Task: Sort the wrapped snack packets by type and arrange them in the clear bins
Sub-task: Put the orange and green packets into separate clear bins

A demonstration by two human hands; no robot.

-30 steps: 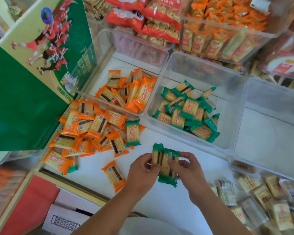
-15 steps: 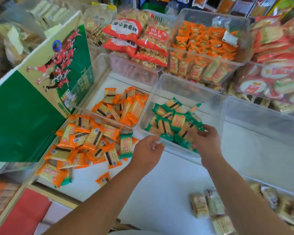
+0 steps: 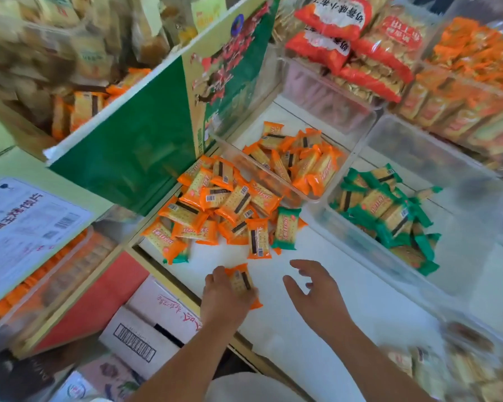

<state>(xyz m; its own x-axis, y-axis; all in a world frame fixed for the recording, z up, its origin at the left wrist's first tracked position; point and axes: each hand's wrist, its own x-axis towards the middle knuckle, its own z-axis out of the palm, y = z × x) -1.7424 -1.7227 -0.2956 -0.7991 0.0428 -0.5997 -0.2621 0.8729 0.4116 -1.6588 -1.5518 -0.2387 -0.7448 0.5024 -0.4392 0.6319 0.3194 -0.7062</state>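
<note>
Blur softens the orange packet (image 3: 240,281), half hidden in the left hand (image 3: 224,297) whose grip pinches it; right hand (image 3: 314,294) spread.

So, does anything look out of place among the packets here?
Yes: one green packet lies against the loose orange pile on the shelf, outside the bin of green packets. A green end also shows under the pile's near left edge.

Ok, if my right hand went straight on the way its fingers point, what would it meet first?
Probably the lone green-wrapped cracker packet beside the pile of orange-wrapped packets; only bare white shelf lies before the right hand.
</note>
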